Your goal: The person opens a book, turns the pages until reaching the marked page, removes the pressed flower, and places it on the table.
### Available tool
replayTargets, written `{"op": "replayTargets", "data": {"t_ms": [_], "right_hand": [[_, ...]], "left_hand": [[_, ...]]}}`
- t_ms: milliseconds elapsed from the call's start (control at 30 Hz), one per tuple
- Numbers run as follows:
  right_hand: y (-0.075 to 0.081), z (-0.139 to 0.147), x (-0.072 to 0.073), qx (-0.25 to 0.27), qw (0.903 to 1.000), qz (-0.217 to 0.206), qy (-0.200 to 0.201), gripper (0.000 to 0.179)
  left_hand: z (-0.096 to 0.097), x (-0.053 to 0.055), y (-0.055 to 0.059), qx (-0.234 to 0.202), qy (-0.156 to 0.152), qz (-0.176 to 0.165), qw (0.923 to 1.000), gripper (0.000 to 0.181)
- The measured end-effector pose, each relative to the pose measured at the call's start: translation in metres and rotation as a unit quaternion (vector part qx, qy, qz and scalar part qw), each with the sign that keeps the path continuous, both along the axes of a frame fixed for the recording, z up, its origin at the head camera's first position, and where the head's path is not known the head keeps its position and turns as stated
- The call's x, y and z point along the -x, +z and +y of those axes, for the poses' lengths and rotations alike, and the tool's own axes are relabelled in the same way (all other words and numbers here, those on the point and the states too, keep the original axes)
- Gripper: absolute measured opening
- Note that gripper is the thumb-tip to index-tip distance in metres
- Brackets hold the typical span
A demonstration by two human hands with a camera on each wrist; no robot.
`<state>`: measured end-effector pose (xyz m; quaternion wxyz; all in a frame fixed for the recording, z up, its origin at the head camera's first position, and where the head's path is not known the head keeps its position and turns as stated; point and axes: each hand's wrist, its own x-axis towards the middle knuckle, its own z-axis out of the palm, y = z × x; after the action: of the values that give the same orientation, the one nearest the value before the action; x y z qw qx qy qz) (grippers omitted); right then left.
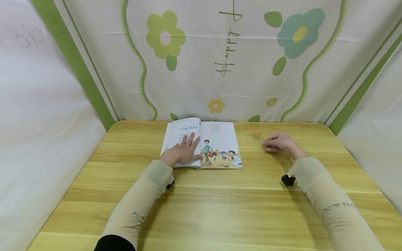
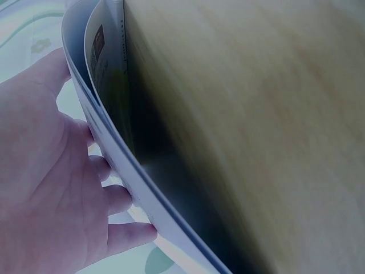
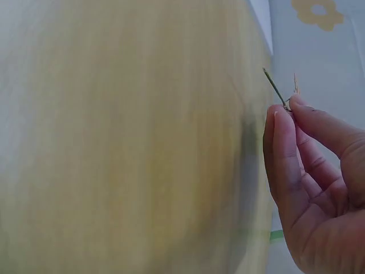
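An illustrated book (image 1: 218, 139) lies spread on the wooden table. On its left page my left hand (image 1: 182, 152) rests with fingers spread, the thumb reaching across the centre fold. The left wrist view has the book's page edges (image 2: 151, 191) bowed up beside that hand's fingers. To the right of the book, my right hand (image 1: 279, 142) pinches a dried flower sprig (image 1: 257, 133) between thumb and fingertips, just above the table. Orange wisps show at its far end in the head view; a short green stem (image 3: 274, 87) sticks out of the pinch in the right wrist view.
The wooden table (image 1: 207, 212) stretches toward me and to both sides. A flower-printed cloth (image 1: 194, 83) hangs along its back edge, with white cloth panels at left and right. A black wrist-worn piece (image 1: 288, 180) hangs under the right cuff.
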<state>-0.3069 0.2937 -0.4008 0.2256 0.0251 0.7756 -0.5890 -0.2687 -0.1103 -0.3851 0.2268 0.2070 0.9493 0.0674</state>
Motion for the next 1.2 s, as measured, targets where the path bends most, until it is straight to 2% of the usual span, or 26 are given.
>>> {"op": "replayTargets", "data": {"t_ms": [233, 600, 967, 1067, 1200], "right_hand": [[-0.0086, 0.0003, 0.002, 0.011, 0.9993, -0.029, -0.02, 0.023], [-0.0073, -0.0043, 0.0037, -0.059, 0.9981, -0.015, -0.006, 0.032], [-0.0064, -0.0062, 0.0027, -0.066, 0.9977, -0.008, 0.007, 0.03], [-0.0055, -0.0069, 0.0009, -0.078, 0.9969, 0.001, 0.014, 0.031], [-0.0024, -0.0078, -0.002, -0.122, 0.9906, 0.048, 0.04, 0.033]], "left_hand": [[-0.0014, 0.0017, -0.0033, 0.0, -0.001, 0.0, 1.0, 0.082], [-0.0022, 0.004, -0.0047, 0.0, -0.002, 0.0, 1.0, 0.082], [-0.0023, 0.0046, -0.0053, -0.01, -0.005, 0.01, 0.9999, 0.082], [-0.0032, 0.0051, -0.0075, -0.013, -0.009, 0.023, 0.9996, 0.082], [-0.004, 0.0062, -0.0089, -0.017, -0.018, 0.054, 0.9982, 0.079]]}}
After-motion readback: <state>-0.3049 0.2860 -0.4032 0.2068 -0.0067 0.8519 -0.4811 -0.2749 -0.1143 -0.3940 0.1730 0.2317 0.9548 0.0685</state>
